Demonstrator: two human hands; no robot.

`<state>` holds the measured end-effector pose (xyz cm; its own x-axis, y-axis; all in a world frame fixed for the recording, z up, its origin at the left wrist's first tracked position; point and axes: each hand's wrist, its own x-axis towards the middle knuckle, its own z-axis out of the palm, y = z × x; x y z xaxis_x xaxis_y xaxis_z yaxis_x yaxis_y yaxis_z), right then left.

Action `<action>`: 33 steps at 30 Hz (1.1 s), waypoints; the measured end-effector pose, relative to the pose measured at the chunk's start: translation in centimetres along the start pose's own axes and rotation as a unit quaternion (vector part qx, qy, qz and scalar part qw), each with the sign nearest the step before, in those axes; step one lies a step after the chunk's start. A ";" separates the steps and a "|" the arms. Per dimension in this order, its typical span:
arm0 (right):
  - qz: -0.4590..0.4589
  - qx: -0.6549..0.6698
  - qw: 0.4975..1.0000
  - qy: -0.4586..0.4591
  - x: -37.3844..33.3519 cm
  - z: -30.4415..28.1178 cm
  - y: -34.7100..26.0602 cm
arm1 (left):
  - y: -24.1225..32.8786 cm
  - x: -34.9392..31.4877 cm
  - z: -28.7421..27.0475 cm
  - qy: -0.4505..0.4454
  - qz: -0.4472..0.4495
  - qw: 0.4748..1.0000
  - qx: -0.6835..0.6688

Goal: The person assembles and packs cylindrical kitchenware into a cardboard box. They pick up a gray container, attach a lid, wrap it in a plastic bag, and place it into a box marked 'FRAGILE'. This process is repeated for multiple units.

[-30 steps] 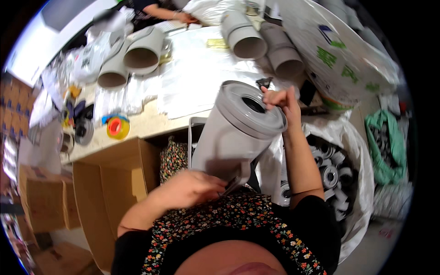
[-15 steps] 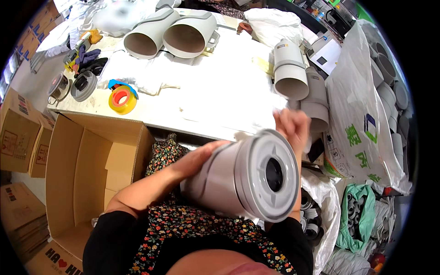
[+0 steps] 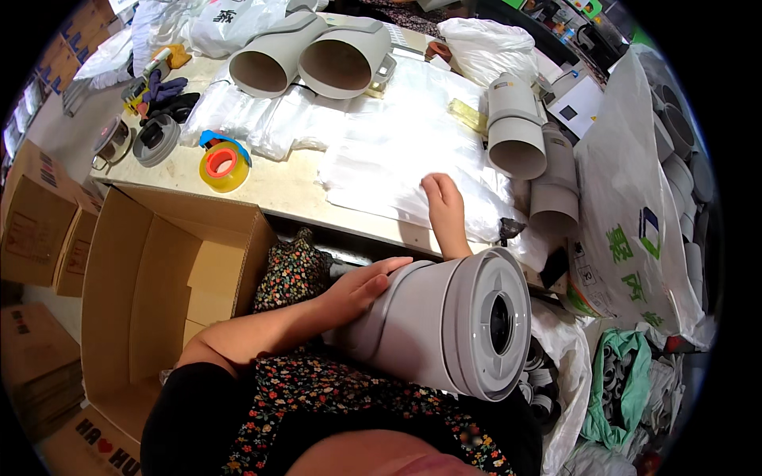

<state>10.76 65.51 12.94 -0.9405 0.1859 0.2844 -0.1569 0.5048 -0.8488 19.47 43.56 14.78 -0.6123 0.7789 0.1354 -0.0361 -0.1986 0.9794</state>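
Note:
A large grey plastic jug [image 3: 413,317] lies tilted across my lap. Its round grey end, with a black hole-like centre [image 3: 501,324], faces right. My left hand [image 3: 363,291] is wrapped over the jug's upper side and steadies it. Beyond the jug, my right hand [image 3: 444,202] hovers over clear plastic bags [image 3: 397,170] spread on the table, its fingers curled together. Whatever may be between those fingers is too small or hidden to make out.
Grey jugs [image 3: 345,59] stand at the table's back and grey cylinders [image 3: 516,131] at its right. A yellow tape roll [image 3: 225,168] sits by the front edge. An open cardboard box [image 3: 171,278] is at my left. A big plastic sack [image 3: 627,206] of grey parts is on the right.
My right hand has moved left from beside the grey cylinders to over the plastic bags. The jug has turned slightly, its round end now facing further right. My left hand stays on it.

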 end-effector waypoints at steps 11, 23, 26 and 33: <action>-0.188 -0.154 0.970 0.010 1.7 1.8 3.0 | -0.8 -0.5 0.7 0.023 -0.006 0.999 -0.031; 0.197 0.276 0.941 0.001 2.3 1.5 6.4 | -0.1 -0.3 1.1 0.037 -0.032 0.999 -0.023; 0.162 0.465 0.869 0.051 0.8 2.0 2.5 | -0.7 -0.7 0.9 0.075 -0.019 0.995 -0.068; 0.193 0.493 0.821 -0.214 -5.2 -2.0 -1.4 | -1.1 5.0 -0.5 0.199 0.004 0.980 0.021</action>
<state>16.48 65.50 13.56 -0.9642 -0.2480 -0.0942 0.2087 -0.4898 -0.8465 16.03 47.39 14.30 -0.8720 0.4824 0.0827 -0.0024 -0.1733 0.9849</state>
